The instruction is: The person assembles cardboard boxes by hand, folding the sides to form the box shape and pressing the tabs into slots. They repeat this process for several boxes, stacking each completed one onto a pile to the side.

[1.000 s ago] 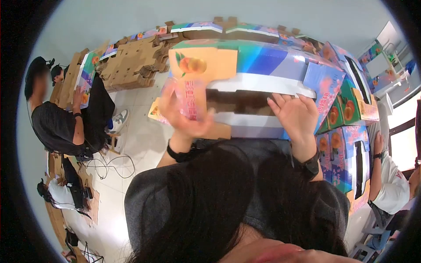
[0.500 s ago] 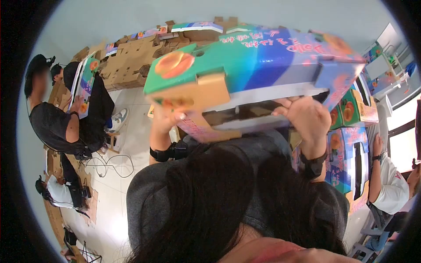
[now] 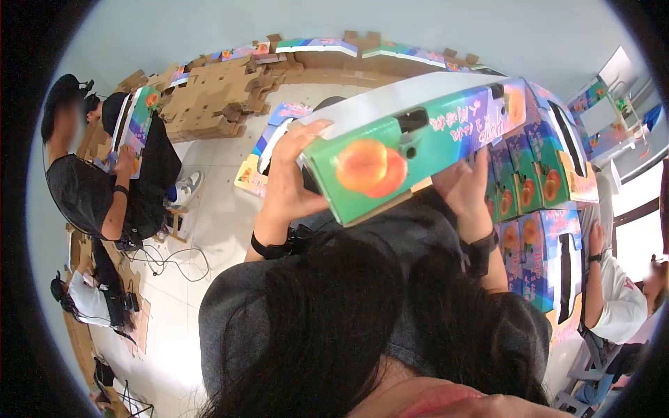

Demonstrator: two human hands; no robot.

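Note:
A printed cardboard fruit box, green and purple with a peach picture, is held up in front of my chest. It tilts upward to the right. The peach panel with cut-out slots faces me, and a pale white side shows behind it. My left hand grips the box's left end, thumb along the near edge and fingers over the far edge. At the lower right, my right hand holds the box from underneath, with part of its fingers hidden behind the panel.
Stacked peach boxes stand close on my right. Another box lies on the floor at left, beyond it flat brown cardboard. A co-worker sits at left holding a box; another person is at right. Cables lie on the floor.
The box has been turned over in my hands: the open handle slot faced me before, and the peach panel faces me now. Both hands have shifted their hold on it.

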